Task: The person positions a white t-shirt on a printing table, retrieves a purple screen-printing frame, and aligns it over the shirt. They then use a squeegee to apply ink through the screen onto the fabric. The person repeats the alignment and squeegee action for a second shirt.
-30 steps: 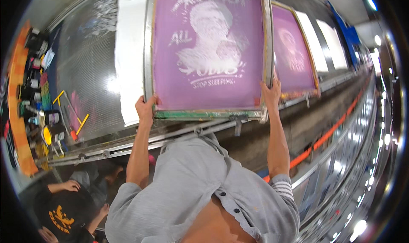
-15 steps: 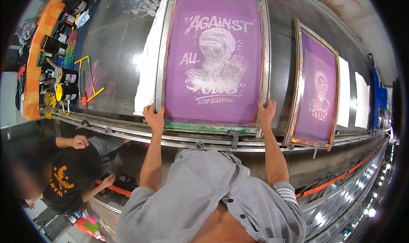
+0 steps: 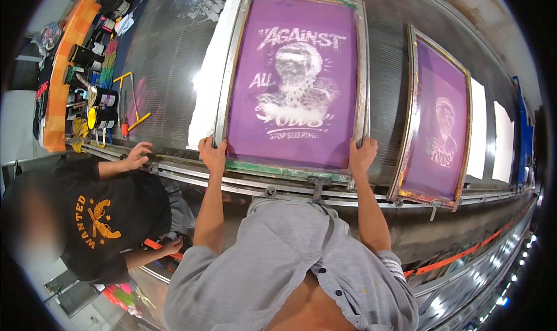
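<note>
In the head view, my left hand (image 3: 213, 155) is curled around the left side rail of a screen-printing frame (image 3: 295, 87), by its near corner, and my right hand (image 3: 362, 155) grips the right rail at the matching spot. Both look narrowed onto the rails, though I cannot see the fingertips underneath. The frame stretches away from me, ahead of and between my 2 hands, over a white sheet (image 3: 206, 93) on the dark tabletop (image 3: 168, 81); I cannot tell whether it rests fully flat.

The metal sides look stiff, so I judge it will move as 1 rigid panel, moderate in weight but awkward, since its far end reaches well beyond my grip. The taut purple mesh (image 3: 243, 113) seems the fragile part, and any wet ink on the rails could make them slippery. I would hold only the side rails, fingers clear of the mesh.

Another framed screen (image 3: 438, 119) stands apart to my right; a co-worker's hand (image 3: 139, 156) is off to my left.
</note>
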### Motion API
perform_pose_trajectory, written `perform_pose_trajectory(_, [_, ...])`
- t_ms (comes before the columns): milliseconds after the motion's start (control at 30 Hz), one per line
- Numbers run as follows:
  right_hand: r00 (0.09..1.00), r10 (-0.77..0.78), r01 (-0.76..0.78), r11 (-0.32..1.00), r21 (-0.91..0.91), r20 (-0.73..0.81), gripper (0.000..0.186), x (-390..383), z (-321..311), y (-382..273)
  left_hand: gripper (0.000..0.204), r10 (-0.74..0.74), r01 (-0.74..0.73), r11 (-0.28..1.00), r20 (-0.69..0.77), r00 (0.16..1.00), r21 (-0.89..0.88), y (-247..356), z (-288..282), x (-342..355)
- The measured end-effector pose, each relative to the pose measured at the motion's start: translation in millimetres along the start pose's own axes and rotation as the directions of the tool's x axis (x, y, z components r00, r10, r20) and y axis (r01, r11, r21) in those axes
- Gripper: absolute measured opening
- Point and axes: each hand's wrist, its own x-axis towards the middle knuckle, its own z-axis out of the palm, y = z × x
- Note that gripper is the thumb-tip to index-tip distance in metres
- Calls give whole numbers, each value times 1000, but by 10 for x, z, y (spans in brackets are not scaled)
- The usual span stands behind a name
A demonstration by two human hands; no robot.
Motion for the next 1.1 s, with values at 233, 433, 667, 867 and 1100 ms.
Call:
perform_pose_trajectory(233, [1000,16,-16,1000,0,14,55,12,14,12,56,-42,42,999,18,999,-3,5,6,11])
perform_pose_trajectory(433, [1000,28,-28,999,17,-1,55,63,-190,-141,55,-142,148,982,-63,988,120,367,-143,77])
perform_pose_trajectory(667, [895,26,-239,871,429,445,73,776,-113,-697,82,151,217,745,477,866,-630,1255,213,718])
perform_pose_trajectory(867, [723,160,-591,648,480,672,80,690,290,-998,91,133,192,872,597,791,-449,1360,615,737])
perform_pose_trajectory(1100, [693,193,-617,658,432,695,82,639,347,-989,89,56,134,954,597,800,-270,1274,643,702])
